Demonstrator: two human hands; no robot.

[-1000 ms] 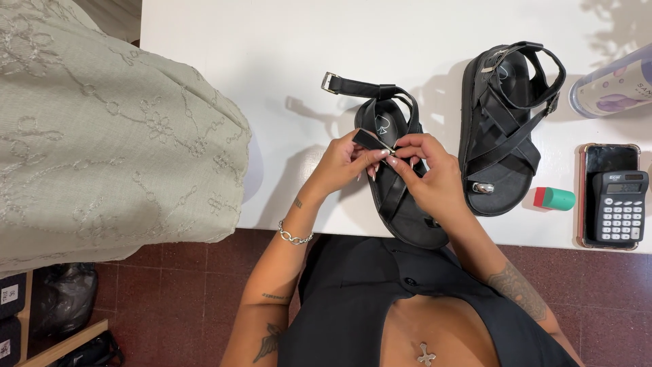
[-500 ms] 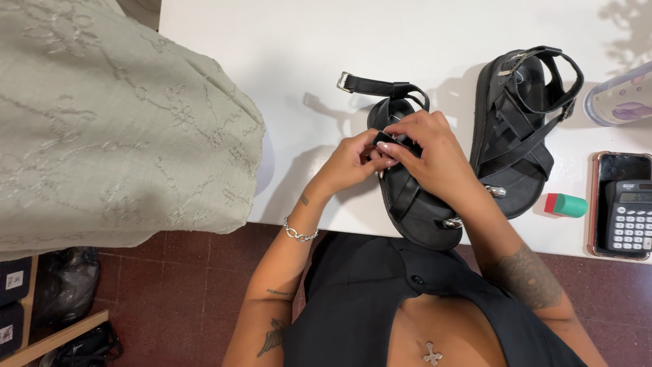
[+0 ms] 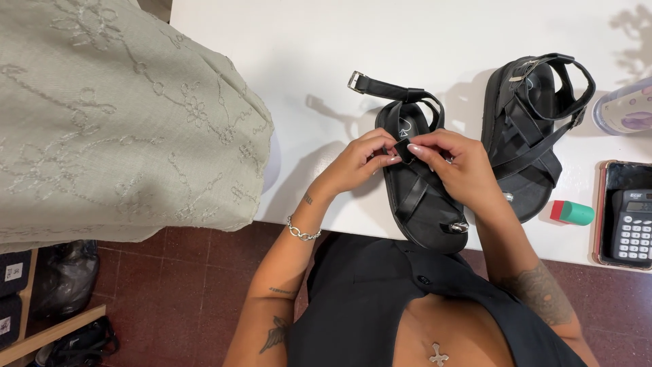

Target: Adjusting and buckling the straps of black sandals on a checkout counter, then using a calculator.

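Near the middle of the frame a black strappy sandal [image 3: 422, 197] lies on the white worktop [image 3: 305, 61], its toe end at the near edge and its loose ankle strap with a silver buckle [image 3: 355, 81] reaching toward the upper left. Both hands meet over its middle straps: the left hand [image 3: 353, 163], with a chain bracelet [image 3: 302, 231] at the wrist, has its grip closed, fingertips pinching a strap at the sandal's left side, and the right hand [image 3: 458, 170] has its grip closed on the same strap from the right, thumb and forefinger pressed together. Just to the right stands the second black sandal [image 3: 533, 129], tipped on its side, apart from the first. Further right, at the frame's edge, lie a small red and green cylinder [image 3: 572, 213], a calculator [image 3: 633, 228] on a dark phone-like slab, and a clear plastic container [image 3: 625, 109]. A pale embroidered cloth [image 3: 122, 115] fills the upper left.
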